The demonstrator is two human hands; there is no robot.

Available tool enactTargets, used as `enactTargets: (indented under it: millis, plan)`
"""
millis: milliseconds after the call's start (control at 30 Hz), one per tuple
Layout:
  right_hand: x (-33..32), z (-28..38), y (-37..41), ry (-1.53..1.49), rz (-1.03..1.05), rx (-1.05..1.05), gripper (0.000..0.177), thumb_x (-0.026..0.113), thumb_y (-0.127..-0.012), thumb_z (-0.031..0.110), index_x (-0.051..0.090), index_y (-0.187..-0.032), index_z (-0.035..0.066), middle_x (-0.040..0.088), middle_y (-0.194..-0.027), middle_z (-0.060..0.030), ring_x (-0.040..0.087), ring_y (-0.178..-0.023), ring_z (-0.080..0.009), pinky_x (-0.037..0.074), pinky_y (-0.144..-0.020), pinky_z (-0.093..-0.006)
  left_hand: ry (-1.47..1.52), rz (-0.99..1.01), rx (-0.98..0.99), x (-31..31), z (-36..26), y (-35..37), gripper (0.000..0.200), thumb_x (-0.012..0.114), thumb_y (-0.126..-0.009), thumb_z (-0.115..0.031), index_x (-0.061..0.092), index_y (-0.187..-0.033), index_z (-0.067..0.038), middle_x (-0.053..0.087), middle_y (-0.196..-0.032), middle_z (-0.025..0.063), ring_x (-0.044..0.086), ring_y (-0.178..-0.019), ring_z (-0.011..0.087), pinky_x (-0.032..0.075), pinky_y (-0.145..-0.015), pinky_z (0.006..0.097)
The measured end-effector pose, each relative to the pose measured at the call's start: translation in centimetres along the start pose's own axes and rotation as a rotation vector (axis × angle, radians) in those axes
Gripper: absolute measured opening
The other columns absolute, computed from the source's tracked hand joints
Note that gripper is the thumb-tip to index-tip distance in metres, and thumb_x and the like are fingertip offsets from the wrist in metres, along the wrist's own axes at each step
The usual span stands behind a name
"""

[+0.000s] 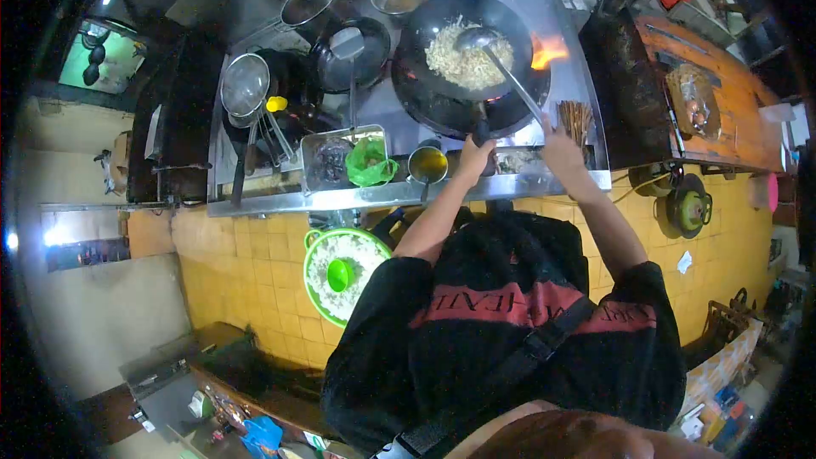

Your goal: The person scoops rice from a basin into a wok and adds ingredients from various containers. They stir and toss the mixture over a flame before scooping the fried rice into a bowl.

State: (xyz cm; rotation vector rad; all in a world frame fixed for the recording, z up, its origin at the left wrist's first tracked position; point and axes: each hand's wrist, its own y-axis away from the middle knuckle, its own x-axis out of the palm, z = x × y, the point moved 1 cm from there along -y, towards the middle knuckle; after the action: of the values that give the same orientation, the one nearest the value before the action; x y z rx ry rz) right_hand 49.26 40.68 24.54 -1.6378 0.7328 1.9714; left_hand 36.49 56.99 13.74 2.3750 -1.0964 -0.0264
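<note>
The steel cooktop (569,76) fills the wall side of the kitchen, with yellow tiles below its front edge. On its right half sits a big black wok (442,98), holding a pale heap of fried rice or noodles (455,59); I cannot tell which. A flame (548,51) licks up at the wok's right rim. On the floor below the cooktop's front edge stands a green basin of rice (327,289). A long ladle (489,47) lies with its bowl in the food and its handle slanting toward the front right. The person's left hand (474,155) is clenched round the wok's handle at the front edge. The right hand (561,149) grasps the end of the ladle's handle, just beside a bundle of chopsticks (576,117). A small cup of yellow liquid (427,164) stands near the left hand.
</note>
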Motion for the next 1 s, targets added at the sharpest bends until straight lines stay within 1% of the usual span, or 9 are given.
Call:
enactTargets:
  millis: [133,167,200,367,500,600,800,867,1000]
  plan:
    - [-5.4,-0.4,0.6,-0.081,-0.059,0.095,0.053,0.048,-0.083,0.009,0.034,-0.134,0.004,0.061,-0.088,-0.0275,0.063,-0.076,-0.0391,0.051,-0.064,-0.0500,0.047,0.060,0.012,-0.2,0.3,-0.6,0.032,0.065,-0.080,-0.010,0.046,-0.104,-0.002,0.058,-0.074,0.0066,0.058,-0.057,0.0160,0.048,-0.052,0.0300]
    - [-2.2,-1.7,0.4,-0.032,-0.425,-0.027,0.045,0.048,-0.084,0.011,0.041,-0.127,0.001,0.061,-0.076,-0.0263,0.063,-0.068,-0.0397,0.051,-0.063,-0.0499,0.053,0.065,0.012,-0.2,0.8,-1.1,0.032,0.065,-0.080,-0.010,0.046,-0.104,-0.002,0.058,-0.074,0.0066,0.058,-0.057,0.0160,0.048,-0.052,0.0300]
    - [-0.1,-1.0,0.4,-0.025,-0.424,-0.028,0.045,0.048,-0.084,0.011,0.041,-0.127,0.001,0.061,-0.076,-0.0263,0.063,-0.068,-0.0397,0.051,-0.063,-0.0499,0.011,0.022,0.023,-0.3,1.9,-2.0,0.031,0.065,-0.080,-0.010,0.046,-0.103,-0.003,0.058,-0.073,0.0064,0.057,-0.056,0.0158,0.048,-0.050,0.0303]
    - [-1.8,4.2,1.1,-0.934,0.400,0.332,0.041,0.053,-0.088,0.018,0.044,-0.124,0.001,0.059,-0.071,-0.0193,0.058,-0.057,-0.0270,0.048,-0.054,-0.0410,0.034,0.006,0.040,-0.3,-0.1,-0.4,0.028,0.065,-0.081,-0.010,0.046,-0.100,-0.003,0.056,-0.068,0.0061,0.057,-0.052,0.0158,0.047,-0.045,0.0308]
    - [-6.2,-0.5,2.2,-0.376,-0.132,-0.238,0.043,0.056,-0.084,0.020,0.051,-0.123,0.002,0.063,-0.081,-0.0228,0.062,-0.063,-0.0353,0.049,-0.061,-0.0435,0.131,0.092,-0.015,-0.4,-0.8,0.1,0.031,0.065,-0.080,-0.010,0.044,-0.101,-0.003,0.055,-0.064,0.0064,0.056,-0.050,0.0173,0.047,-0.043,0.0312]
    - [-13.8,4.0,6.4,-0.105,0.035,0.022,0.043,0.056,-0.083,0.019,0.051,-0.123,0.005,0.062,-0.085,-0.0256,0.062,-0.074,-0.0401,0.049,-0.067,-0.0473,0.164,0.182,-0.018,-0.7,0.4,-0.7,0.037,0.064,-0.081,-0.010,0.039,-0.106,-0.001,0.056,-0.065,0.0079,0.056,-0.049,0.0185,0.048,-0.043,0.0318]
    - [-5.3,6.1,3.4,-0.058,0.115,0.165,0.049,0.049,-0.081,0.008,0.044,-0.130,0.010,0.063,-0.078,-0.0251,0.062,-0.078,-0.0433,0.050,-0.069,-0.0516,0.351,0.017,-0.099,0.0,-0.2,-0.3,0.027,0.064,-0.081,-0.009,0.046,-0.100,-0.003,0.061,-0.075,0.0122,0.058,-0.053,0.0215,0.050,-0.047,0.0342]
    - [-2.5,6.9,1.8,-0.104,0.111,0.115,0.051,0.052,-0.080,0.009,0.045,-0.130,0.010,0.062,-0.083,-0.0253,0.062,-0.081,-0.0416,0.050,-0.070,-0.0498,0.346,0.267,-0.156,-0.7,-1.2,0.2,0.014,0.066,-0.081,-0.015,0.056,-0.081,-0.004,0.061,-0.068,0.0075,0.058,-0.053,0.0182,0.049,-0.047,0.0305]
    - [-9.8,2.7,3.4,-0.295,0.168,-0.106,0.047,0.058,-0.075,0.011,0.053,-0.123,0.011,0.063,-0.089,-0.0236,0.063,-0.082,-0.0362,0.051,-0.072,-0.0419,0.362,-0.015,-0.240,2.3,-3.6,2.1,0.014,0.065,-0.081,-0.016,0.057,-0.074,-0.006,0.054,-0.057,0.0031,0.051,-0.046,0.0145,0.046,-0.046,0.0293]
